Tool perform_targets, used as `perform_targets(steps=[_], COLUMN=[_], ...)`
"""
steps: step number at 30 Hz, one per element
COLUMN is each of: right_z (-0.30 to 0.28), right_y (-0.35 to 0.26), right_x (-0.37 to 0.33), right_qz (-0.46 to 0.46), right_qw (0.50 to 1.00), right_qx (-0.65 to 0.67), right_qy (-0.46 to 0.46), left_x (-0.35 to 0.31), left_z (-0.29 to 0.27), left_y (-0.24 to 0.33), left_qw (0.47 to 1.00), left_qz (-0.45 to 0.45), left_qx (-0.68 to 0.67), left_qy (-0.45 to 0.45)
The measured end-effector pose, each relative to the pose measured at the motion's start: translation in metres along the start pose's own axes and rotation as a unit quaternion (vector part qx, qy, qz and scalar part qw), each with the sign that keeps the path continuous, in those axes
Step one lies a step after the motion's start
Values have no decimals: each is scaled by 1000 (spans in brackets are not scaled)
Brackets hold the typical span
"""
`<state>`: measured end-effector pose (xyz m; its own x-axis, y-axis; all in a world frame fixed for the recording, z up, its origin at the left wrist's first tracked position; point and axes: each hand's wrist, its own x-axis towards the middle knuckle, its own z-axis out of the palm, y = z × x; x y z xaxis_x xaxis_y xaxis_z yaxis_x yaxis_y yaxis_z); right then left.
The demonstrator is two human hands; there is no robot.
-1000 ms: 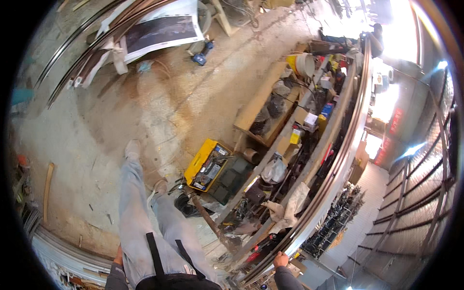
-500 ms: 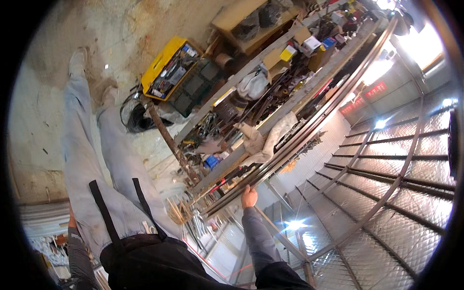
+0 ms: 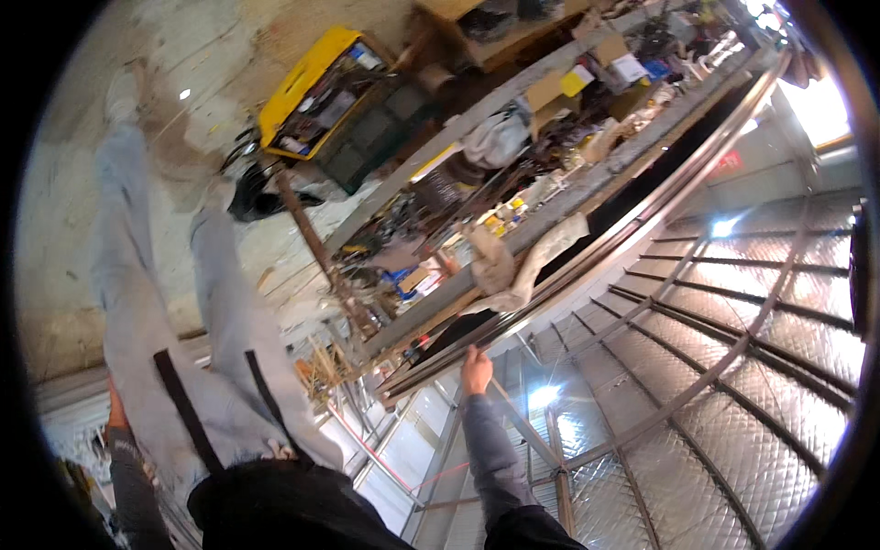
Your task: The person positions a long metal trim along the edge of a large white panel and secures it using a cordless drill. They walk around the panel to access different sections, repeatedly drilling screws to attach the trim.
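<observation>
My right hand [image 3: 476,370] is raised at the front edge of the shelving, its fingers closed at a long brown bar [image 3: 587,266]; the fingertips are partly hidden. The bar runs slantwise along the top of the rack, and other thin lengths seem to lie against it. A pale cloth or leather piece [image 3: 532,270] hangs over the shelf edge beside it. Low on the left, my left hand [image 3: 115,408] hangs beside my thigh, mostly hidden by the trouser leg, so its fingers do not show.
A yellow toolbox [image 3: 307,82] full of tools stands on the floor beside a dark green crate [image 3: 376,133]. Black coiled hose or cable [image 3: 261,192] lies by a rusty post [image 3: 302,215]. The shelves [image 3: 422,192] are crammed with boxes and loose parts.
The view has shifted and tilted slightly. The gap between the long bar and the shelf looks wider and darker than before. My right hand stays at the bar.
</observation>
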<state>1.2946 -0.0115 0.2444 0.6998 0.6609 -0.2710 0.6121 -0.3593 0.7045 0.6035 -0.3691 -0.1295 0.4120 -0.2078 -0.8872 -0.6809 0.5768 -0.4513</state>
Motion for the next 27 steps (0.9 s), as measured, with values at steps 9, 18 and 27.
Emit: perform_targets(steps=[9,18,27], right_z=[-7,-23,-6], right_y=[-1,-17,-10], right_x=[15,18,13], right_qz=[18,19,61], right_qw=[998,998,998], right_qx=[-38,-17,-16], right_qy=[-52,-51,-22], left_x=[62,111,248], left_z=[69,129,59], left_y=[40,93,68], left_qw=[999,984,962], left_qz=[18,41,78], left_qx=[-33,172,218], left_qy=[-14,31,147])
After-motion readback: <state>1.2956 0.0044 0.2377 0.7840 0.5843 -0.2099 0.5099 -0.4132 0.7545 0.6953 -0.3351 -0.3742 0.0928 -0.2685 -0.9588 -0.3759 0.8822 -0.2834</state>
